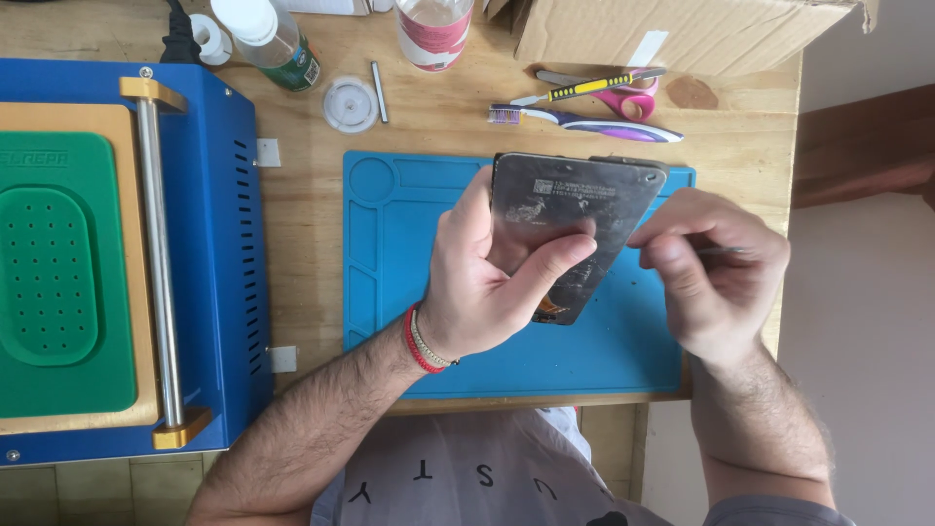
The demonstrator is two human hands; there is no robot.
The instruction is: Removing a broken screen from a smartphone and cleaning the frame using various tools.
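Observation:
My left hand [484, 281] grips a dark, scuffed phone panel [570, 200], thumb across its face, holding it tilted above the blue work mat [390, 244]. My right hand [716, 273] sits at the panel's right edge, fingers pinched on a thin metal tool [726, 251] whose tip meets that edge. A red and a beaded bracelet circle my left wrist.
A blue machine with a green perforated pad [58, 273] and a metal roller fills the left. At the back lie a toothbrush [584, 123], scissors and a yellow-handled tool [604, 90], two bottles [273, 39], a round lid [350, 103] and a cardboard box [672, 29]. The table ends at the right.

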